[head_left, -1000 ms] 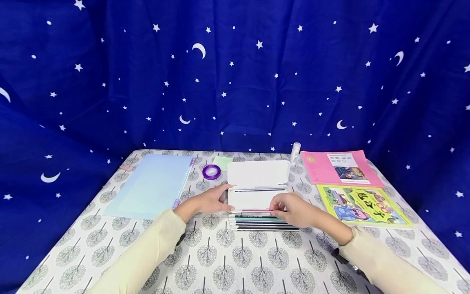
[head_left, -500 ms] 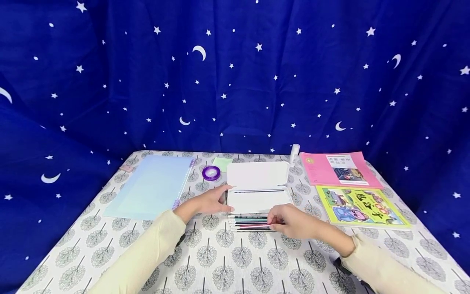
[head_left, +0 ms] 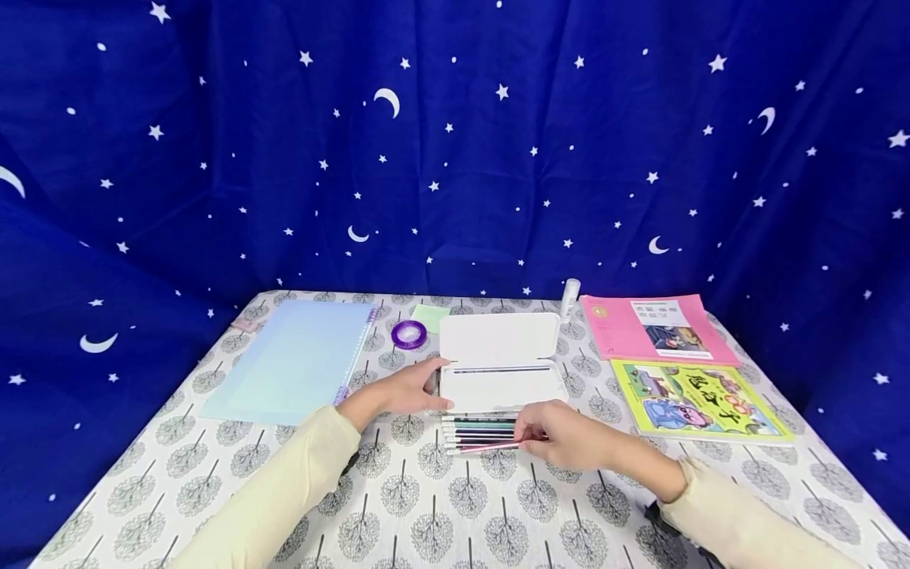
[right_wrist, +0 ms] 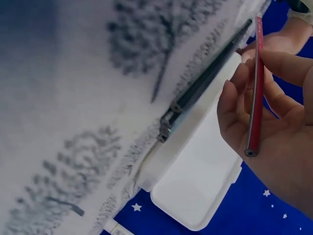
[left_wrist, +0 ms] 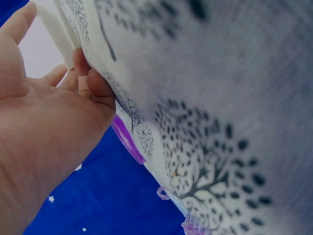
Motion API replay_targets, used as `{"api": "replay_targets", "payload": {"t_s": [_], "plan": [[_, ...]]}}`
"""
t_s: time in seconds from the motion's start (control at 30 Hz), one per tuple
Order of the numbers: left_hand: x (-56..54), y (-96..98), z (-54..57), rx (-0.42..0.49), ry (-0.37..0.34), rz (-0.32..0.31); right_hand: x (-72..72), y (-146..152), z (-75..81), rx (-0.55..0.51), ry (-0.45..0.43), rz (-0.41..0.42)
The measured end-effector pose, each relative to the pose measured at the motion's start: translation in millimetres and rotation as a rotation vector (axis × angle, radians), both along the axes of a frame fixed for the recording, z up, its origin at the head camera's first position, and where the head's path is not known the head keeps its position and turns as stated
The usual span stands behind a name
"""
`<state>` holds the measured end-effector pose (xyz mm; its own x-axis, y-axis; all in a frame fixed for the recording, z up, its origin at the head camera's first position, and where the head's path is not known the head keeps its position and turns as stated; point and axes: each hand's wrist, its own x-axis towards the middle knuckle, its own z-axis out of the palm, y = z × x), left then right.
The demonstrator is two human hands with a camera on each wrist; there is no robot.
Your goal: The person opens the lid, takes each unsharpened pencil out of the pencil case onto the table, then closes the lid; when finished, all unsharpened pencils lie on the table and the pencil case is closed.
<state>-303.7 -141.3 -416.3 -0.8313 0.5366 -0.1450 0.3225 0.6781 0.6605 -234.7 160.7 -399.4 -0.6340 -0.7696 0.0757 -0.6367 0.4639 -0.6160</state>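
Observation:
An opened white pencil case (head_left: 501, 387) lies in the middle of the table with its lid (head_left: 499, 336) folded back; one dark pencil (head_left: 501, 369) is inside near the hinge. My left hand (head_left: 398, 391) holds the case's left end, thumb near the front corner and a finger near the back one. In front of the case several dark and teal pencils (head_left: 478, 431) lie side by side. Between thumb and fingers, my right hand (head_left: 565, 435) pinches a red pencil (right_wrist: 257, 88), its other end at the near side of that row. The right hand covers the row's right part.
A blue translucent binder-edged folder (head_left: 291, 363) lies left. Behind the case are a purple tape roll (head_left: 408, 335), green paper (head_left: 431, 317) and a white glue stick (head_left: 570, 300). A pink book (head_left: 618, 328) and a yellow picture book (head_left: 704, 399) lie right.
My right hand has brought the red pencil from over the case's front edge toward me, past the row, to its near side. The left hand has stayed at the case.

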Motion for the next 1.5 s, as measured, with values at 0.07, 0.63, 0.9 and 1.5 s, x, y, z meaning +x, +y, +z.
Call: {"api": "replay_targets", "payload": {"t_s": [0.07, 0.63, 0.9, 1.5], "plan": [[-0.1, 0.1, 0.2, -0.001, 0.001, -0.003, 0.5, 0, -2.3, 0.029, -0.002, 0.008], [0.1, -1.5, -0.6, 0.008, -0.007, -0.001, -3.6, 4, -1.9, 0.132, 0.078, -0.03], [1.6, -1.0, 1.9, 0.013, -0.006, -0.014, -7.1, 7, -5.1, 0.15, 0.095, -0.055], [2.1, -0.1, 2.2, 0.007, -0.014, -0.005, -18.9, 10, -3.7, 0.166, -0.001, -0.052]]}}
